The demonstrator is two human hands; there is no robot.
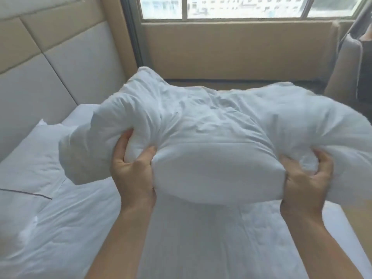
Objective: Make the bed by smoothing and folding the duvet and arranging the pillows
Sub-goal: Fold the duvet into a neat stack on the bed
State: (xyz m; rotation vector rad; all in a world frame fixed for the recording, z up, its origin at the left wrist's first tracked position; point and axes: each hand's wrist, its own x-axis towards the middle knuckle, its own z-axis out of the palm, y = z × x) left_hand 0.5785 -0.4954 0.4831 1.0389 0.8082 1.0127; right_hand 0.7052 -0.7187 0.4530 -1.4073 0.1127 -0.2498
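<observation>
A bulky white duvet is bunched up and lifted above the bed. My left hand grips a thick fold of it on the left. My right hand clutches another fold on the right. The stretch of duvet between my hands bulges toward me. Its far corners rise toward the window and look blurred. A white pillow lies at the left by the headboard. A second pillow with a dark piping line sits in front of it. The white bed sheet lies below my forearms.
A padded grey and beige headboard runs along the left. A beige wall panel below a window closes the far side. A grey armchair stands at the far right. The bed's right edge borders a tan floor.
</observation>
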